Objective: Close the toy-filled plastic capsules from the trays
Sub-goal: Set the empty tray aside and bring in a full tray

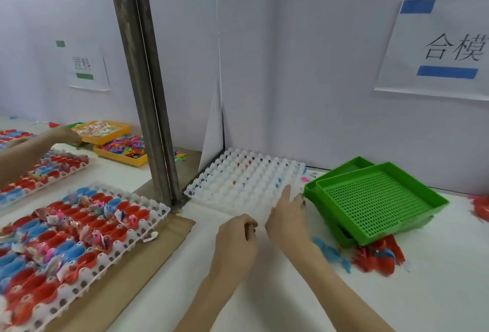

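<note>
Fingers (287,194) of right hand (287,222) touch white tray (246,178); left hand (235,241) curled.

Light: bright, even, diffuse | Shadows: faint, soft | Glare: none | Blur: motion smear on hands (287,222) and capsules (375,255) at right | Edges: wide-angle bending, post (144,80) leans

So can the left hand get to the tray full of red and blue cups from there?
Probably yes. The left hand hangs over bare table, curled and holding nothing I can see, and the filled tray lies just to its left. Only flat cardboard lies between them; the metal post stands farther back.
</note>
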